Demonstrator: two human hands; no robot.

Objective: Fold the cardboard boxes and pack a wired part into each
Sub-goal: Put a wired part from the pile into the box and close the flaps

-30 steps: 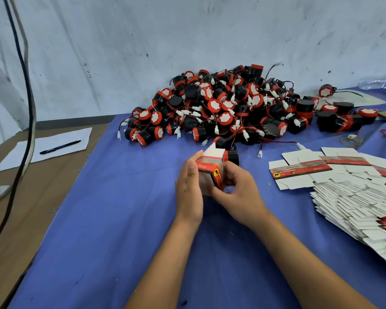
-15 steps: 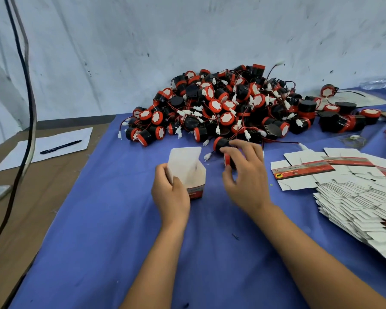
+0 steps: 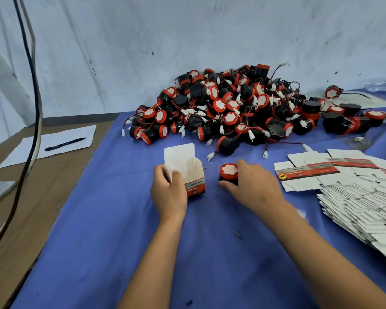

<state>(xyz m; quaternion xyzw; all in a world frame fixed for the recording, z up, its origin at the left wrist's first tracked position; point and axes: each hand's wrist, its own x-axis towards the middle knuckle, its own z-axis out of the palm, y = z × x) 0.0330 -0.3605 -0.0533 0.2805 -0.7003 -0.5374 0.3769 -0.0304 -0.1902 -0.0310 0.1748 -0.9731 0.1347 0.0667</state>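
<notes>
On the blue cloth [image 3: 98, 230], an opened cardboard box [image 3: 188, 175] is held upright by the left hand [image 3: 168, 192], fingers curled round its near side, top flap raised. Just beside it, a red-and-black wired part [image 3: 228, 172] is gripped by the right hand [image 3: 252, 186]; its wires are hidden. Behind lies the parts pile [image 3: 243, 108]. Flat box blanks [image 3: 354, 197] are cut off at the right edge.
</notes>
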